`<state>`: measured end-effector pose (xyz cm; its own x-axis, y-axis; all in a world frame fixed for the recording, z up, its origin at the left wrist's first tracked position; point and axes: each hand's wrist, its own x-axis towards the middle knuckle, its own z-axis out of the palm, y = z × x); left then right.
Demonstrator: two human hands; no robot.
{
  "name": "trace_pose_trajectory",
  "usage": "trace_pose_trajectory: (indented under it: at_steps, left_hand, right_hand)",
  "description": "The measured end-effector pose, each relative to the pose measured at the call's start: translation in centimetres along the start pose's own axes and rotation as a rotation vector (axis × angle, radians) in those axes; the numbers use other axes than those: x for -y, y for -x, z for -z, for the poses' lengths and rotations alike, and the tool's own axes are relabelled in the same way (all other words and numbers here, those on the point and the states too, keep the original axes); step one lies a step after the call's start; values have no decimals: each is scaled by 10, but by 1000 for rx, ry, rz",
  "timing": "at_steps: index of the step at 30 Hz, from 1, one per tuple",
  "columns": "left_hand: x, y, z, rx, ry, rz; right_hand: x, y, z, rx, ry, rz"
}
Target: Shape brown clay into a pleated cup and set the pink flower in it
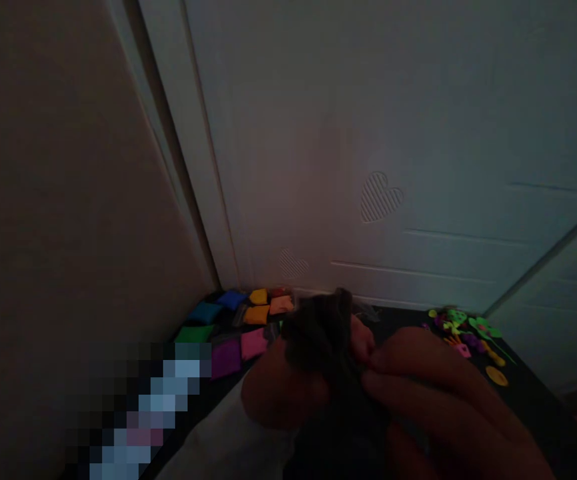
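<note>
A dark, crumpled piece of cloth (321,333) is held up close to the camera, low in the middle of the view. My left hand (283,393), below a white sleeve, is closed around it, with a fingertip showing past its right side. My right hand (448,393) comes in from the lower right, its thumb and fingers pinched together at the cloth's right edge. The dim light hides the cloth's lower part and most of my left fingers.
On the dark table (393,327) at left lie several coloured packets, among them a purple packet (225,359) and a blue packet (232,299). Small bright shaped pieces (461,327) lie at right. A white panel with embossed hearts (378,197) stands behind; a brown surface (58,200) rises at left.
</note>
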<state>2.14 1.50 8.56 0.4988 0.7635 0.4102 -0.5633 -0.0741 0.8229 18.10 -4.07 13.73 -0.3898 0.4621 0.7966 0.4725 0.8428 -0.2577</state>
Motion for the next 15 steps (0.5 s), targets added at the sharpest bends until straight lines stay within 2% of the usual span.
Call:
trace_pose_trajectory:
  at_steps: [3, 7, 13, 15]
  left_hand:
    - [-6, 1, -12, -76, 202, 105]
    - [-18, 2, -22, -105, 248, 76]
    - [-27, 2, -25, -216, 230, 46]
    - [-27, 2, -26, -208, 235, 21]
  right_hand:
    - [-2, 2, -3, -49, 112, -27]
    - [-3, 3, -7, -144, 178, -51]
    - [-2, 1, -6, -96, 195, -35]
    - [0, 1, -7, -100, 202, -37]
